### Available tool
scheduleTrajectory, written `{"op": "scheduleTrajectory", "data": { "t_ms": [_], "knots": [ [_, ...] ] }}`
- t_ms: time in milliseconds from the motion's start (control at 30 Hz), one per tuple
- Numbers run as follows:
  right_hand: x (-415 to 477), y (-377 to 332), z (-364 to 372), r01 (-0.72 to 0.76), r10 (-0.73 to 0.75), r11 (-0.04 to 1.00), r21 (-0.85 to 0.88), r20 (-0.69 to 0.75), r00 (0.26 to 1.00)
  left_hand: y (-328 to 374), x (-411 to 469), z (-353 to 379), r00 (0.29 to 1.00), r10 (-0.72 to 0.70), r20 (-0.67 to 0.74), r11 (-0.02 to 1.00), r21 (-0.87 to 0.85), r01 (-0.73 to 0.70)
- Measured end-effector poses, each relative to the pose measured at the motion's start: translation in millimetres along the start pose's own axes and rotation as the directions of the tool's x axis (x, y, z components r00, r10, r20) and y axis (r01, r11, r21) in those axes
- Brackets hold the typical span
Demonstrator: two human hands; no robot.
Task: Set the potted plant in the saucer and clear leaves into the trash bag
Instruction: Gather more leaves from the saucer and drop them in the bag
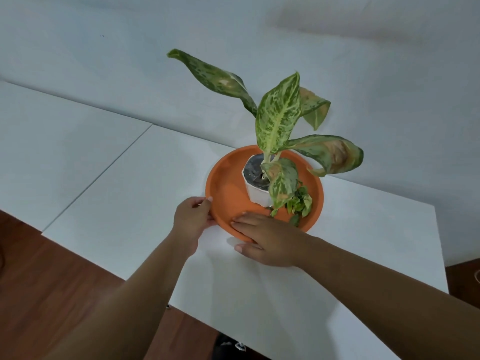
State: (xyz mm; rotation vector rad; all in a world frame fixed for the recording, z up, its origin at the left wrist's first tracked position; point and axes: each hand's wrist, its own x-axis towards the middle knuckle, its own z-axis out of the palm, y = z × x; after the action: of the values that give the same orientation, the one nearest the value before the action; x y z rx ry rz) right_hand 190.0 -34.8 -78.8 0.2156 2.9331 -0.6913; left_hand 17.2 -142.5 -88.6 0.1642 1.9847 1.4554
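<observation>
A round orange saucer (228,193) rests on the white table. Inside it stands a white potted plant (257,189) with long speckled green leaves, some browned at the tips. Several small loose leaves (301,202) lie in the saucer to the right of the pot. My left hand (193,219) grips the saucer's left front rim. My right hand (267,240) holds the front rim, fingers over the edge and thumb below it. No trash bag is in view.
The white table (130,203) runs left and forward; a second white tabletop (52,152) adjoins it on the left. A white wall rises close behind the plant. Brown wooden floor (39,281) shows at the lower left and far right.
</observation>
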Motion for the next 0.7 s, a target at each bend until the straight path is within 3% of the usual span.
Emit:
{"op": "scheduleTrajectory", "data": {
  "t_ms": [100,333,433,533,700],
  "knots": [
    [-11,9,-1,0.016,-0.015,0.999,-0.029,0.017,1.000,-4,-4,0,0.999,0.020,-0.025,0.999,-0.029,-0.021],
    [-42,31,-16,0.059,-0.058,0.984,-0.169,0.005,0.998,14,22,-10,0.997,0.077,-0.022,0.993,0.097,-0.075],
    [-42,30,-20,0.066,-0.081,0.973,-0.221,-0.058,0.995,23,37,-16,0.998,0.056,-0.003,0.993,0.106,-0.056],
    [-28,29,-20,0.003,-0.029,0.978,-0.207,-0.124,0.992,23,41,-18,0.998,0.054,0.011,0.991,0.119,-0.055],
    [-11,22,-8,-0.098,0.080,0.977,-0.191,-0.097,0.992,18,37,-16,0.996,0.091,-0.015,0.987,0.133,-0.088]
  ]
}}
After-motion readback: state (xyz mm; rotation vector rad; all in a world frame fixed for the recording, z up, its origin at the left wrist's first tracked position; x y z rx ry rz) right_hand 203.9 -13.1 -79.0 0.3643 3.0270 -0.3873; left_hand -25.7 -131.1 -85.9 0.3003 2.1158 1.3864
